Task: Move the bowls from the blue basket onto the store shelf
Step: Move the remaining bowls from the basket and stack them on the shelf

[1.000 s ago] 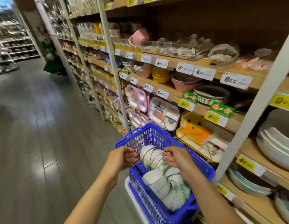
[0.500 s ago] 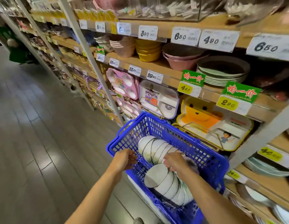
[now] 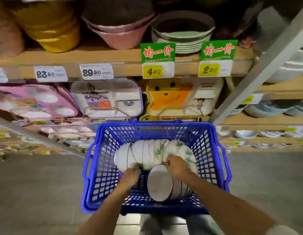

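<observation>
A blue plastic basket point(image 3: 206, 150) stands in front of me, square to the store shelf point(image 3: 100, 58). Inside it, white bowls with dark rims lie on their sides in two nested rows: a far row point(image 3: 140, 155) and a near row point(image 3: 159, 182). Both my hands reach down into the basket. My left hand point(image 3: 130, 175) curls its fingers on the near edge of the far row. My right hand point(image 3: 177, 167) grips the rim of bowls where the two rows meet. The fingertips are hidden among the bowls.
The shelf above carries stacked yellow bowls point(image 3: 50, 26), pink bowls point(image 3: 120, 33) and green plates point(image 3: 183, 38), with price tags point(image 3: 96, 71) along its edge. Children's divided trays point(image 3: 108, 99) stand upright below. A grey metal upright point(image 3: 259, 72) slants at right. Grey floor lies on both sides.
The view has swung to face the shelf head-on and closer to the basket. Both hands have dropped from the basket's rim area deeper in, onto the bowls.
</observation>
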`<state>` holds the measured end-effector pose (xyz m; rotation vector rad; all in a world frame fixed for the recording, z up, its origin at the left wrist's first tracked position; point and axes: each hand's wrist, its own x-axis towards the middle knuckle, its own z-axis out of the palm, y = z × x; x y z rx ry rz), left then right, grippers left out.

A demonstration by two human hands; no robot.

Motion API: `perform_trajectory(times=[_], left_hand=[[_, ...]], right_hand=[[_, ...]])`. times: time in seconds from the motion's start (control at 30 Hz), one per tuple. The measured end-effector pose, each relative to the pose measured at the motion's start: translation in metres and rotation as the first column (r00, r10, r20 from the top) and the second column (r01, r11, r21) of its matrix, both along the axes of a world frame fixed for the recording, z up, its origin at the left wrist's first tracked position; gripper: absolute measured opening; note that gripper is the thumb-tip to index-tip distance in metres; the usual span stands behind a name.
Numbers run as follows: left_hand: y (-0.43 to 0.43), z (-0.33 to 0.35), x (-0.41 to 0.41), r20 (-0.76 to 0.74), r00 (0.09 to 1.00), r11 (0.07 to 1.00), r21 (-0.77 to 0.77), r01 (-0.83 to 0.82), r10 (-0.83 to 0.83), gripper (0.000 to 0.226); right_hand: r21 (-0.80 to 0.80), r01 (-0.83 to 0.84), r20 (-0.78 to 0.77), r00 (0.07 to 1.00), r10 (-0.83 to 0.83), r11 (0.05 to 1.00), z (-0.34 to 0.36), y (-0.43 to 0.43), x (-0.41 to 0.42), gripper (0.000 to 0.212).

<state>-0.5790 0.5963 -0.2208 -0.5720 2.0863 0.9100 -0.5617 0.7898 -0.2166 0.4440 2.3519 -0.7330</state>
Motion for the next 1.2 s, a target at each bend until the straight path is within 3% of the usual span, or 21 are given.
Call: perform_trajectory(times=[0.07,0.13,0.23,0.37,0.6,0.83,0.97,1.07,1.13,1.2], left_hand=[[0.002,-0.016,-0.004,0.032,0.995,0.995,0.032,0.096,-0.097,0.028],[0.009,-0.031,-0.003,0.072,0.993,0.988,0.129,0.088,-0.098,0.010],[0.018,-0.053,0.005,0.175,0.968,0.971,0.187,0.150,-0.183,0.010],[0.020,-0.079,0.007,0.225,0.944,0.964,0.163,0.209,-0.243,0.039],[0.028,-0.091,0.000,0.174,0.909,0.923,0.145,0.357,-0.379,0.040],[0.023,-0.072,-0.004,0.104,0.912,0.915,0.122,0.385,-0.397,0.044],[0.014,-0.050,-0.008,0.077,0.929,0.928,0.129,0.350,-0.362,0.042],[0.008,-0.021,-0.013,0.029,0.946,0.937,0.150,0.316,-0.323,0.034],[0.006,-0.003,-0.019,0.017,0.952,0.940,0.166,0.299,-0.306,0.033],[0.005,0.016,-0.027,0.031,0.970,0.949,0.214,0.230,-0.242,0.034]], right_hand=[[0.044,-0.013,0.003,1.000,0.013,0.999,-0.007,-0.005,0.000,0.025],[0.118,-0.029,-0.005,1.000,0.030,0.993,-0.012,-0.011,0.003,0.032],[0.207,-0.030,-0.022,0.999,0.035,0.978,-0.021,-0.019,0.007,0.031],[0.249,-0.066,-0.049,0.996,0.081,0.966,-0.033,-0.021,0.009,0.027],[0.263,-0.107,-0.113,0.984,0.141,0.959,-0.045,-0.018,0.010,0.025],[0.214,-0.163,-0.148,0.969,0.197,0.963,-0.042,-0.011,0.010,0.032],[0.044,-0.149,-0.179,0.972,0.154,0.988,-0.023,-0.008,0.008,0.038],[-0.198,-0.013,-0.173,0.985,-0.022,0.980,-0.001,-0.005,0.004,0.038],[-0.410,0.157,-0.109,0.970,-0.219,0.899,0.018,-0.004,-0.002,0.035],[-0.612,0.302,-0.006,0.923,-0.386,0.731,0.038,-0.002,-0.007,0.032]])
